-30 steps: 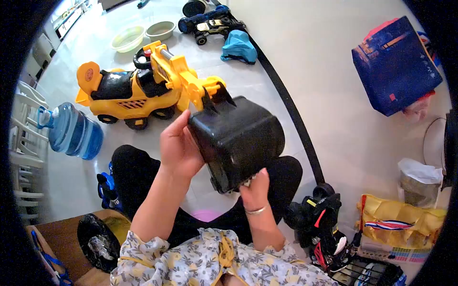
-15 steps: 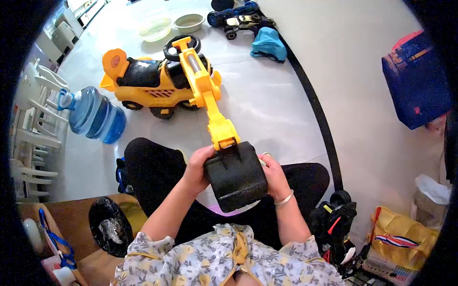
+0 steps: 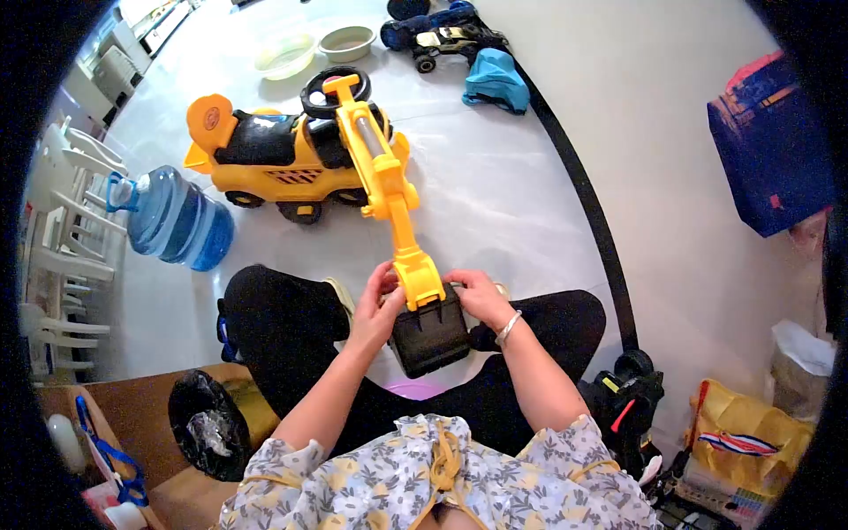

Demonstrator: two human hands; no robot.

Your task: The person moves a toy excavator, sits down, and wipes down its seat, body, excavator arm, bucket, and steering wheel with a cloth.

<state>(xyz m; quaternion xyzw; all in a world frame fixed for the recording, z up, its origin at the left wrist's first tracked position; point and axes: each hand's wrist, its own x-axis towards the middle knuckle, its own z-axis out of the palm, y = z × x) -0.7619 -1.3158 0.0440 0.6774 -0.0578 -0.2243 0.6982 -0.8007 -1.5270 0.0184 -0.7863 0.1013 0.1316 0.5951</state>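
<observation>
Between my bent legs hangs the black bucket of a ride-on toy excavator. A yellow arm joins it to the toy body. My left hand closes on the bucket's upper left side, thumb and fingers beside the yellow joint. On the other side, my right hand has its fingers bent over the bucket's upper right edge, close to the joint. Some fingertips are hidden behind the bucket and arm. Below the bucket, part of a pink round thing shows.
A blue water jug lies at the left, by white chairs. Two basins and toy cars sit farther off. A cardboard box is at lower left, a dark toy and yellow bag at lower right.
The bucket has gone down toward the floor and looks smaller. Both hands have shifted from its sides up to its top edge near the yellow joint. The arm's bend has changed slightly.
</observation>
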